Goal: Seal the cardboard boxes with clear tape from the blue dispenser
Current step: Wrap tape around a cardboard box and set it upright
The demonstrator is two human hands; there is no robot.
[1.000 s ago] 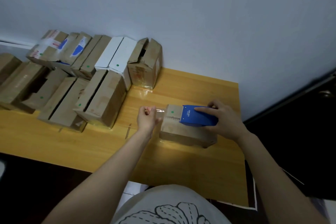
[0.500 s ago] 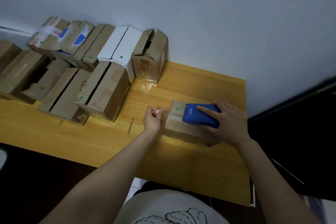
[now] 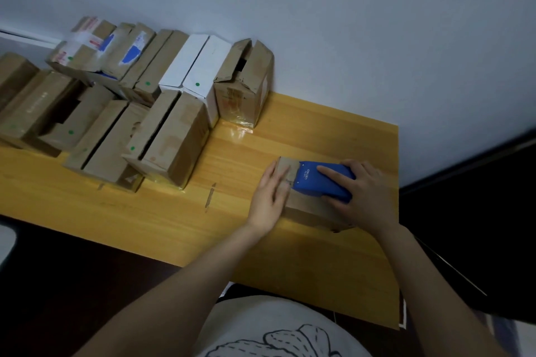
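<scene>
Wooden table [image 3: 319, 130] holds brown box [image 3: 307, 210], blue dispenser [image 3: 320, 184] atop.

The table [image 3: 162, 220] is made of yellow wood, smooth and shiny. The cardboard boxes [image 3: 177, 139] are made of dull brown card. The blue dispenser [image 3: 319, 187] is made of smooth plastic.

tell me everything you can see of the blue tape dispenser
The blue dispenser is a smooth, plastic-looking wedge with small white lettering near its left end. It lies lengthwise on top of the cardboard box at the right of the table. The right hand grips it from above, forefinger along its top, thumb on its near side. The left hand presses flat on the box just left of it.
</scene>
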